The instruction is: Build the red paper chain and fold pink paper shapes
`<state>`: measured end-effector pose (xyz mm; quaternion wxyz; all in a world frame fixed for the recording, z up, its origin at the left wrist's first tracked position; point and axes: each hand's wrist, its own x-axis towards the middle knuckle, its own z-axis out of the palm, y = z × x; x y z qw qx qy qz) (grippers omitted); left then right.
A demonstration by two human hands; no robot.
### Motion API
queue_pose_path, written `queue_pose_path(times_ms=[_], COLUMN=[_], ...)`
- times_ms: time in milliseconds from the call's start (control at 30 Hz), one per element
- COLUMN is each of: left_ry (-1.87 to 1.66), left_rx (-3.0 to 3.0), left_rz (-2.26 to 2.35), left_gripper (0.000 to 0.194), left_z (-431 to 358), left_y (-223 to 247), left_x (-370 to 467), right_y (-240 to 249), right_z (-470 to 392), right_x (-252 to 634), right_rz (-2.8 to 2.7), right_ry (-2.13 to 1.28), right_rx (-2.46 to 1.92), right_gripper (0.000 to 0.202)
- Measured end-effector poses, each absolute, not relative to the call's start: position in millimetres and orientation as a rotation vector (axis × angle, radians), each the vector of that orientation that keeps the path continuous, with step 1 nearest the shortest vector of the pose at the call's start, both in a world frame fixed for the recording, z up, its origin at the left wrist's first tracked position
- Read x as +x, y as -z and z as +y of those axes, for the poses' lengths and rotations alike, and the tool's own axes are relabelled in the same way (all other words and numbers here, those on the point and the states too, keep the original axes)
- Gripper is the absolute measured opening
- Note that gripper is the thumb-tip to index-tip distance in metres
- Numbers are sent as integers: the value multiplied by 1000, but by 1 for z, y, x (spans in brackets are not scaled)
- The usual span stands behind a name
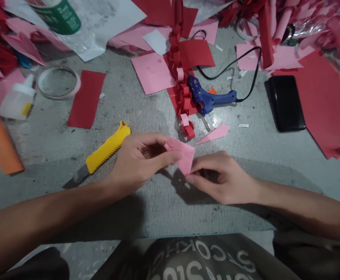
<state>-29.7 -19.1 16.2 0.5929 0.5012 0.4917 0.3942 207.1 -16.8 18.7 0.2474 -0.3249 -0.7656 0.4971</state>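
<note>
A small piece of folded pink paper [185, 153] is held up between both hands, above the grey table. My left hand [146, 157] pinches its upper left side, thumb in front and fingers behind. At the paper's lower right corner, the thumb and forefinger of my right hand [222, 175] are closed on it. Left of my left hand lies a yellow utility knife [107, 149] with its blade out. Just beyond the paper, a chain of red and pink paper loops [184, 97] runs away from me, and a pointed pink paper scrap [215, 134] lies beside its near end.
A blue glue gun [207, 95] with a black cord rests right of the chain. Farther right is a black case [286, 103] against red paper sheets [330, 105]. On the left are a tape roll [78, 83], a red paper strip [86, 99] and a glue bottle [18, 99].
</note>
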Motion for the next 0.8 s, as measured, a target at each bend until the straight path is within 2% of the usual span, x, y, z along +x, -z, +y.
queue_pose_path(times_ms=[133, 233, 333, 367, 467, 533, 633, 800], left_ry=[-800, -682, -542, -508, -467, -480, -503, -558], left_rx=[1155, 1148, 1243, 1281, 1406, 1500, 1626, 2078], left_rz=[1066, 1015, 973, 973, 1005, 1043, 1110, 1128], left_gripper=[21, 21, 9, 11, 32, 34, 23, 14], left_z=[-16, -14, -13, -13, -14, -15, -16, -16], left_y=[-19, -21, -22, -22, -21, -19, -13, -13], left_x=[-29, -31, -34, -36, -39, -39, -38, -40], right_y=[-19, -19, -18, -17, -13, -10, -9, -13], right_z=[-12, -6, -2, -1, -2, -3, -5, -5], right_x=[215, 220, 219, 218, 216, 215, 216, 219], right_rz=[-2005, -2012, -2276, -2364, -2495, -2526, -2556, -2651], right_ry=[-1200, -925, -584, -488, -300, -219, -140, -175], right_rx=[-831, -788, -570, -493, -361, -339, -320, -286], right_gripper=[5, 34, 32, 28, 19, 14, 8, 12])
